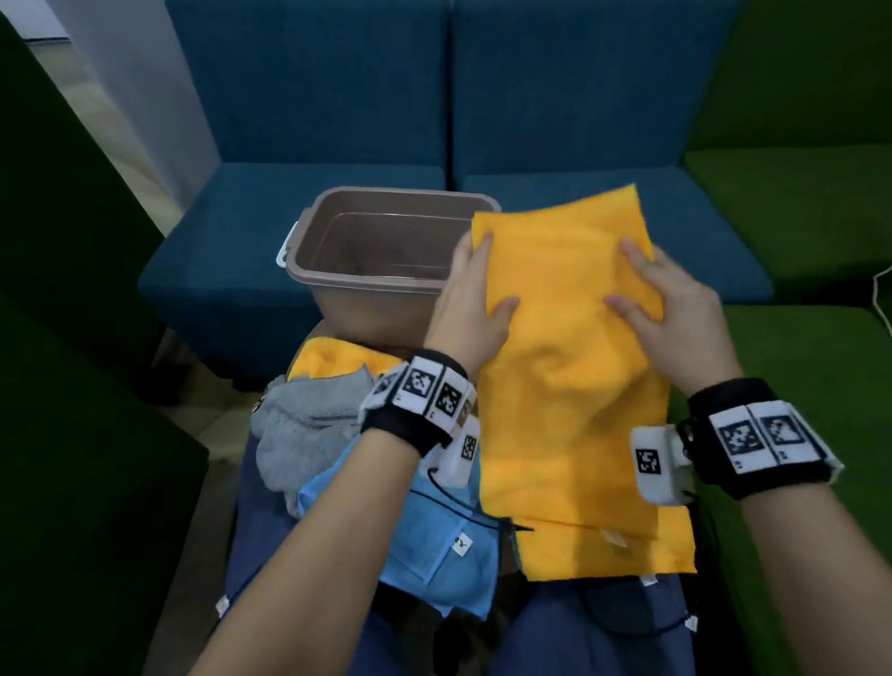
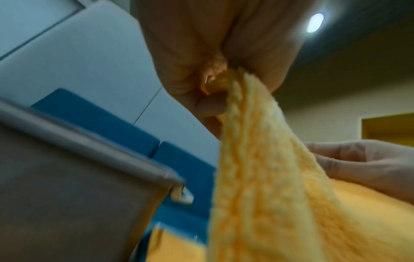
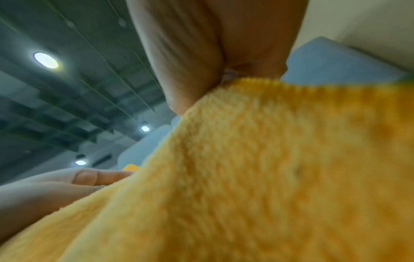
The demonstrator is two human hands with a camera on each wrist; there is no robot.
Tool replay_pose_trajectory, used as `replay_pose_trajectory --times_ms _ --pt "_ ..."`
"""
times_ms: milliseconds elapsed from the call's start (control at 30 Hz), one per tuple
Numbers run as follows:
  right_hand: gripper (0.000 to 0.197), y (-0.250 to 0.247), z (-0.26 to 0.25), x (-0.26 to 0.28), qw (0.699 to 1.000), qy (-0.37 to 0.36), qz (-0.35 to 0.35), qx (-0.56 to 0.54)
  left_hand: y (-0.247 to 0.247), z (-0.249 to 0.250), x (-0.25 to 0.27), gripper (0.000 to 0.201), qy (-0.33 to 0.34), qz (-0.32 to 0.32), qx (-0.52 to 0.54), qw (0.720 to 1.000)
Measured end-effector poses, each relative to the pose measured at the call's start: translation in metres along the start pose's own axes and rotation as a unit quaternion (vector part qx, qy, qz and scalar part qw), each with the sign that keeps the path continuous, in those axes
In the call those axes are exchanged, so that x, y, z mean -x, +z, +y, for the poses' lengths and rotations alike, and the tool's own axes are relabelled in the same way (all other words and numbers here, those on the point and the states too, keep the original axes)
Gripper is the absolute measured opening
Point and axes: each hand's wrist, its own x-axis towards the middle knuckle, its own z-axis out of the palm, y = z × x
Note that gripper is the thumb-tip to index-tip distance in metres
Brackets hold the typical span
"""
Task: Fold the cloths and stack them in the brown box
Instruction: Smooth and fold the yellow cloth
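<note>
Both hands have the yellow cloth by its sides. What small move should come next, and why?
Probably bring the held far half toward the body to fold the yellow cloth in half. The left hand and right hand pinch its edges midway, it still lies long over the lap, and the brown box beside it looks too short for it.

Seats ahead: two blue upholstered armchairs [image 1: 444, 107] side by side, backs upright.
Right side: green fabric sofa [image 1: 807, 210], with a thin white cable [image 1: 890, 306] trailing across its seat.
Left edge: dark green upholstered seat [image 1: 53, 269].
Floor: pale, visible at the left [image 1: 110, 134].
Overhead: round recessed ceiling lights [image 3: 45, 60], lit.
</note>
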Motion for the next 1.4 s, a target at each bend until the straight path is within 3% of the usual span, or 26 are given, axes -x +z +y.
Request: replay_pose_trajectory --times_ms 300,467,667,1000,1133,1233,1400 --pt "0.071 -0.011 0.043 0.023 0.985 0.117 -0.112 -0.056 0.045 -0.037 0.023 0.079 -0.072 -0.140 0.042 0.987" --pt "0.076 0.017 0.071 0.011 0.974 0.164 -0.157 0.010 0.071 -0.057 0.004 0.080 -0.111 -0.212 -0.068 0.969" --pt "0.075 0.043 0.080 -0.011 0.980 0.165 -0.109 0.017 0.086 -0.055 -0.025 0.077 -0.131 -0.164 -0.129 0.969" --pt "0.075 0.079 0.105 -0.030 0.964 0.205 -0.163 0.043 0.112 -0.079 -0.050 0.075 -0.175 -0.165 -0.147 0.959" --pt "0.073 0.081 0.106 -0.030 0.971 0.192 -0.136 0.036 0.118 -0.084 -0.052 0.076 -0.167 -0.150 -0.151 0.963" --pt "0.069 0.080 0.103 -0.031 0.966 0.200 -0.159 0.030 0.119 -0.087 -0.052 0.073 -0.164 -0.146 -0.146 0.965" --pt "0.060 0.067 0.101 -0.006 0.967 0.208 -0.144 -0.005 0.106 -0.097 -0.018 0.064 -0.089 -0.103 -0.054 0.989"
